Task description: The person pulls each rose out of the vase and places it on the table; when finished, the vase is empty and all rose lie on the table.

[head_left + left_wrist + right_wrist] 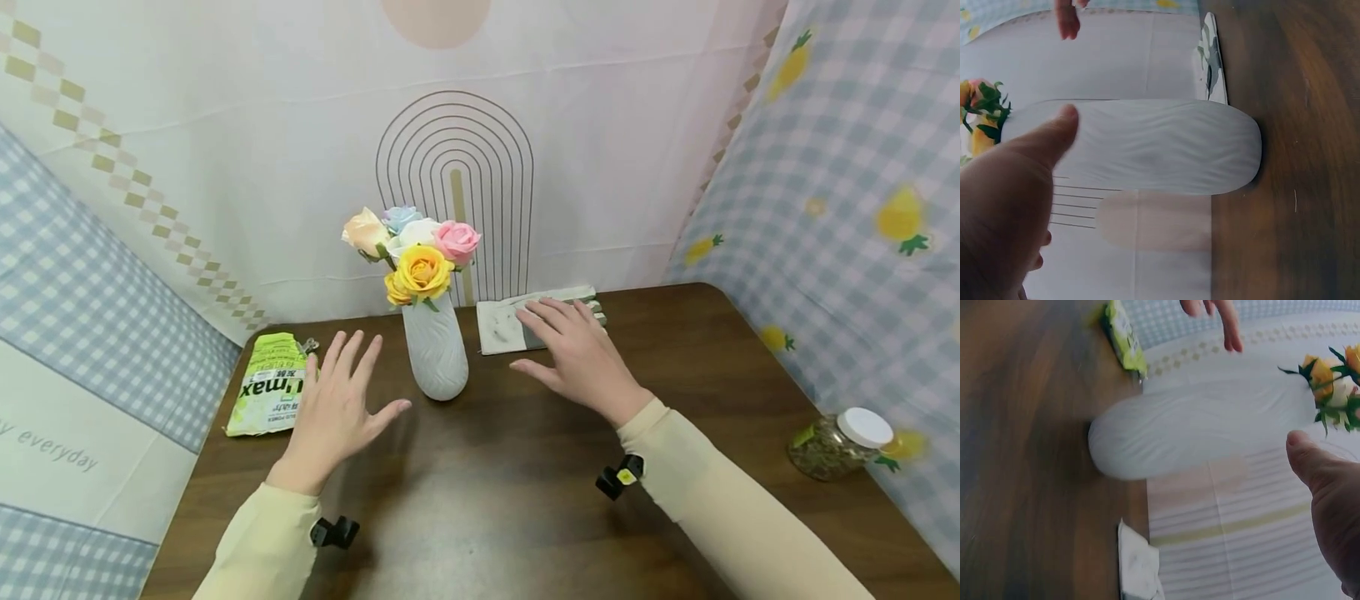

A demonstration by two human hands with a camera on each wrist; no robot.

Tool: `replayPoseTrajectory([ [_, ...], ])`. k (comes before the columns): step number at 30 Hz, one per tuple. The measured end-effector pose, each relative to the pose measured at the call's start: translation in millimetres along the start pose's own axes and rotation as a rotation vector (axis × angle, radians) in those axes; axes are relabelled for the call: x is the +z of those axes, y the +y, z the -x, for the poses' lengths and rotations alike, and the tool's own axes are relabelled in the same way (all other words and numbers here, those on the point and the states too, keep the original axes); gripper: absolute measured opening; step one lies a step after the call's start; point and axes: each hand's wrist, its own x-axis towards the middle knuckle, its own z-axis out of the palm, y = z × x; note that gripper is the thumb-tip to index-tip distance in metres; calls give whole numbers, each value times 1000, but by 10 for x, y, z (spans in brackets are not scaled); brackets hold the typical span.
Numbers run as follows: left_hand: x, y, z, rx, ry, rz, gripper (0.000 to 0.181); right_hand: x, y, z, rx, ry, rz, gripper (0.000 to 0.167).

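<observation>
A white ridged vase (437, 350) stands upright on the brown table, holding several artificial roses (422, 271) in yellow, pink, white, blue and peach. To the vase's left is my left hand (333, 408), fingers spread and thumb pointing toward it, apart from the vase. On the other side my right hand (577, 354) hovers with fingers extended, touching nothing that I can see. In the left wrist view the vase (1166, 147) lies beyond my thumb; the right wrist view shows the vase (1197, 428) between both hands.
Left of my left hand lies a green and white packet (270, 387). A folded white and grey cloth-like item (504, 327) rests behind my right hand. A clear jar with a white lid (836, 446) stands at the table's right edge. Patterned cloth (300, 150) hangs behind.
</observation>
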Motion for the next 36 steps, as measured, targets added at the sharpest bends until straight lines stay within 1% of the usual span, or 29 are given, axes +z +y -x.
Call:
replayPoseTrajectory([
  [3, 66, -43, -126, 24, 61, 90, 90, 45, -68, -147, -44, 41, -53, 67],
  [6, 160, -65, -246, 40, 113, 192, 86, 107, -142, -286, -64, 67, -102, 63],
  [8, 228, -60, -303, 37, 137, 261, 83, 156, -185, -374, -70, 68, -114, 61],
  [11, 330, -39, -360, 29, 179, 337, 82, 237, -224, -499, -79, 65, -121, 57],
  [16, 434, 34, -484, 38, 225, 423, 85, 310, -218, -676, -85, 88, -148, 51],
  [20, 464, 93, -617, 49, 245, 473, 88, 315, -209, -767, -69, 128, -179, 46],
  [24, 477, 112, -696, 29, 267, 515, 88, 316, -269, -851, -30, 142, -235, 44],
  [28, 467, 114, -743, 3, 263, 553, 83, 347, -348, -920, 18, 123, -295, 43],
  [30, 456, 119, -771, -10, 248, 568, 79, 367, -376, -944, 40, 116, -318, 41],
  [32, 445, 131, -798, -27, 222, 588, 76, 388, -392, -962, 69, 114, -363, 38],
  [34, 439, 144, -814, -51, 195, 607, 74, 411, -403, -981, 118, 105, -457, 34],
  [36, 432, 160, -820, -82, 165, 622, 73, 437, -408, -1003, 181, 97, -593, 27],
])
